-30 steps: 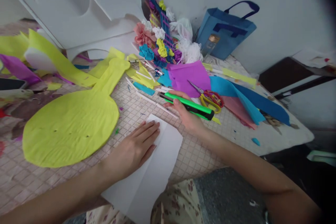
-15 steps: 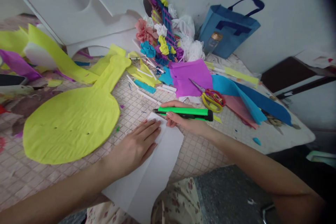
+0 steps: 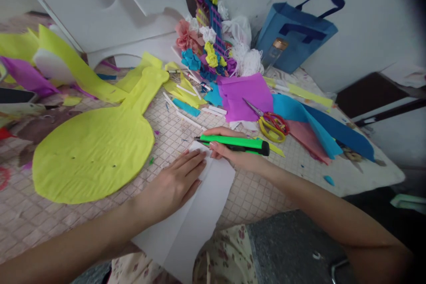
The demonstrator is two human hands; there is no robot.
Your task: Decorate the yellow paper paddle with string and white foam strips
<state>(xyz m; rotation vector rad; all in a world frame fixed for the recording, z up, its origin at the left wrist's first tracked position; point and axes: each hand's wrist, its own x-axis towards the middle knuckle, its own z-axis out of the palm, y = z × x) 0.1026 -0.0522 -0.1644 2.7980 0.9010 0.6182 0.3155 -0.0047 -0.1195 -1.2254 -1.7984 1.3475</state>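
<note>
My left hand (image 3: 181, 177) lies flat with fingers stretched out on a folded sheet of white paper (image 3: 203, 213), pressing its upper part against the table. In my right hand (image 3: 222, 144) is a green and black utility knife (image 3: 246, 143), its front end over the paper's top edge. Whether the blade touches the paper I cannot make out. The paper's lower end hangs past the table edge. To the left lies a large yellow paddle-shaped piece (image 3: 96, 155) with small holes.
Scissors (image 3: 271, 126) with red and yellow handles lie by purple paper (image 3: 244, 95). Blue strips (image 3: 333, 126) extend rightward. Paper scraps and white sticks (image 3: 188, 119) are scattered ahead. Paper flowers (image 3: 191, 40) and a blue bag (image 3: 294, 37) stand at the back.
The view has shifted slightly, so the table things sit a little further right. The knife is tilted a bit differently in my right hand; my left hand keeps its place on the paper.
</note>
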